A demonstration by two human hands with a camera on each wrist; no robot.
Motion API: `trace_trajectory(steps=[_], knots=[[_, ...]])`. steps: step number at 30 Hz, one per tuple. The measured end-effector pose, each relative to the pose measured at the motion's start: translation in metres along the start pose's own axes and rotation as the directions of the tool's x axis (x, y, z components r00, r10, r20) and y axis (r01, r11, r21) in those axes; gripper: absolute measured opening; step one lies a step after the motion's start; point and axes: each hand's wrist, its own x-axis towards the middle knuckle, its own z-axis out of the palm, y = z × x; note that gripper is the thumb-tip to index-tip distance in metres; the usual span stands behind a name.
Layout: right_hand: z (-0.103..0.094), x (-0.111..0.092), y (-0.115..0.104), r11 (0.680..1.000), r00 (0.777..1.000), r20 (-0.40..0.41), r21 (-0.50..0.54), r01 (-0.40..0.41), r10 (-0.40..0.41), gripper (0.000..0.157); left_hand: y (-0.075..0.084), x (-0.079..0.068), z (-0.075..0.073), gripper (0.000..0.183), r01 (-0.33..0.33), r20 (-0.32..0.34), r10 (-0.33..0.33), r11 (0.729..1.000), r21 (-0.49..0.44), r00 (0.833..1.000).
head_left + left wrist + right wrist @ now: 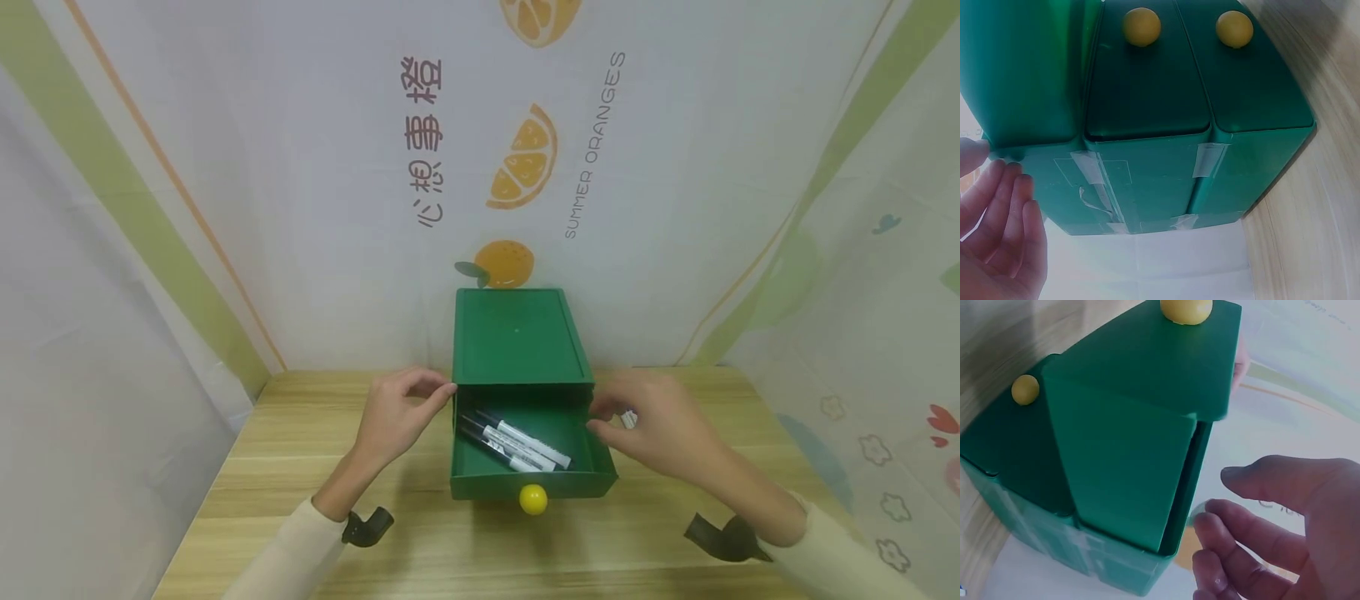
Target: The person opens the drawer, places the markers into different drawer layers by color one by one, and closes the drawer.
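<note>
A green drawer cabinet [517, 337] stands at the back of the table, its top drawer [487, 487] pulled out by a yellow-knobbed front. Black-and-white marker pens [525, 446] lie slanted inside that drawer. My left hand [397, 412] touches the cabinet's left side near the top front edge; in the left wrist view its fingers [1013, 219] lie extended along that side. On the right, my right hand [660, 417] hovers beside the drawer with fingers loosely bent and nothing held. The right wrist view shows a gap between its fingertips [1210, 522] and the cabinet.
Two lower drawers with yellow knobs [1142, 27] are closed. Clear tape [1210, 159] joins the cabinet's sections. Behind my right hand, a small white item [628, 418] is partly hidden. A white curtain [337, 208] printed with oranges hangs behind the wooden table [300, 467].
</note>
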Motion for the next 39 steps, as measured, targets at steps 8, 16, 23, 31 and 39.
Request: trace_trajectory(steps=[8,16,23,31,39], knots=[[-0.002,-0.023,0.004,0.995,0.997,-0.013,0.058,-0.076,0.077,0.010,0.000,0.000,0.000,0.008,0.012,-0.006,-0.012,1.000,0.000,1.000],[0.008,-0.047,-0.001,0.990,0.995,-0.066,0.119,-0.069,0.078,0.020,-0.002,-0.001,0.002,0.008,0.029,-0.010,-0.029,1.000,0.003,1.000],[0.015,-0.060,-0.007,0.987,0.993,-0.061,0.136,-0.090,0.099,0.029,-0.001,-0.001,0.002,0.008,0.032,-0.009,-0.032,0.999,0.007,0.999],[0.021,-0.062,-0.008,0.992,0.992,-0.109,0.121,-0.046,0.059,0.034,-0.002,-0.002,0.002,0.009,0.031,-0.010,-0.031,0.999,0.008,0.999],[0.023,-0.058,-0.002,0.991,0.990,-0.120,0.126,-0.054,0.070,0.032,-0.001,-0.001,0.002,0.008,0.023,-0.014,-0.023,1.000,0.011,1.000]])
